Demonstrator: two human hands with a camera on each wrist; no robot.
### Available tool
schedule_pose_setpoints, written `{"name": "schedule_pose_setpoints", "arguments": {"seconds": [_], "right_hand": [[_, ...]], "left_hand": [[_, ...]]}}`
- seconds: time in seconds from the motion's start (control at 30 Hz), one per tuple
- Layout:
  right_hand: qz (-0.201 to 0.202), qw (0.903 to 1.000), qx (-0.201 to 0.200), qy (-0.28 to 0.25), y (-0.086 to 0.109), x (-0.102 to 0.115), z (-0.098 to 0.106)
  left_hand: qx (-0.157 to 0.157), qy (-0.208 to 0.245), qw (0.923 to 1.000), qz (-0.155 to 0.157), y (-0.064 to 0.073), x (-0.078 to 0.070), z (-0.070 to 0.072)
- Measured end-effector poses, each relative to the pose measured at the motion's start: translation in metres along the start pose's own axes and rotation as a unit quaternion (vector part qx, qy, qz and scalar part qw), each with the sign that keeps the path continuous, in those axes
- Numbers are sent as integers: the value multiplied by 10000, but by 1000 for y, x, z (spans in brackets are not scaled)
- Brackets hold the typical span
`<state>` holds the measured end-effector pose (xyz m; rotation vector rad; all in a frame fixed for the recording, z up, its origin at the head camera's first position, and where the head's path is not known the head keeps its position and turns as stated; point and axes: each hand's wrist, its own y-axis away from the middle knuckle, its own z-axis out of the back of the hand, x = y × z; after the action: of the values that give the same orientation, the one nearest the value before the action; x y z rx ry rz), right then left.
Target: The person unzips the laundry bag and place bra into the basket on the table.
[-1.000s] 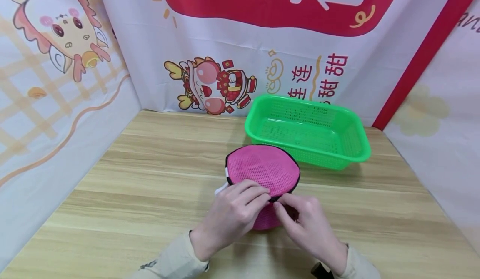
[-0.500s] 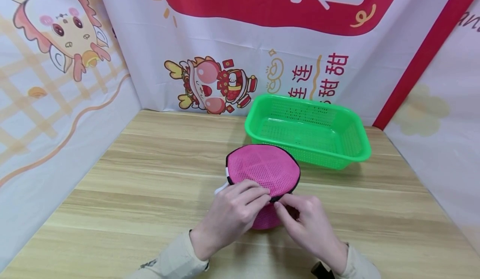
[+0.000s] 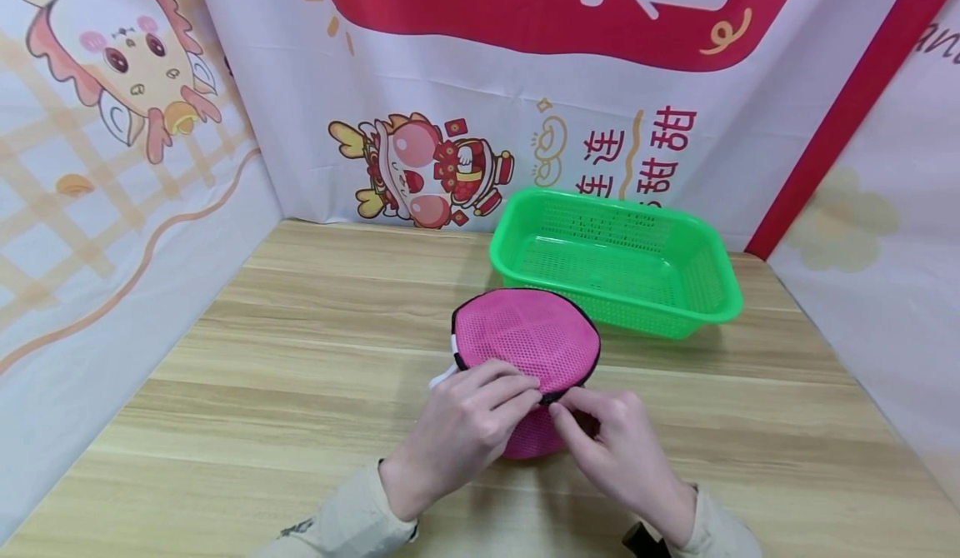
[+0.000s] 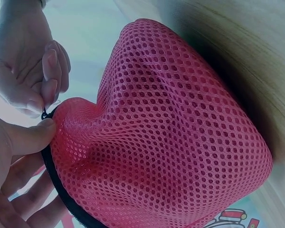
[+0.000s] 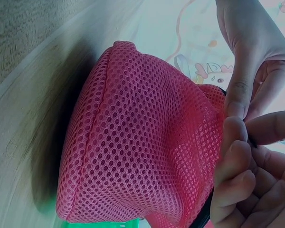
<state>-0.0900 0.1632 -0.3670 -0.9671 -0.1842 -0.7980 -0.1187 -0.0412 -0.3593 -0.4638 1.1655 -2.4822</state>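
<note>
A pink mesh zip pouch (image 3: 525,333) with black edging stands upright on the table, its rounded top nearest the back wall. My left hand (image 3: 468,433) pinches the black-edged zipper seam (image 4: 57,183) between thumb and fingers. Right beside it, my right hand (image 3: 626,450) pinches the small black zipper pull (image 4: 44,114) with thumb and forefinger. In the right wrist view, the fingertips of both hands meet at the seam, and the curled fingers hide most of the pull. A white strap (image 3: 442,376) sticks out at the pouch's left side.
Behind and to the right of the pouch stands a green perforated plastic basket (image 3: 600,265). Printed cloth walls (image 3: 300,125) enclose the wood-grain table (image 3: 300,358) at the back and both sides. A small black object (image 3: 645,540) shows at my right wrist.
</note>
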Motion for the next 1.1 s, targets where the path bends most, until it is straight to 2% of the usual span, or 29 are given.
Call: {"name": "schedule_pose_setpoints", "arguments": {"seconds": [0.73, 1.1], "right_hand": [[-124, 9998, -115, 96, 0, -3, 3], [-560, 9984, -106, 40, 0, -2, 7]], "left_hand": [[66, -28, 10000, 58, 1, 1, 1], [-69, -124, 9999, 39, 0, 2, 2]]}}
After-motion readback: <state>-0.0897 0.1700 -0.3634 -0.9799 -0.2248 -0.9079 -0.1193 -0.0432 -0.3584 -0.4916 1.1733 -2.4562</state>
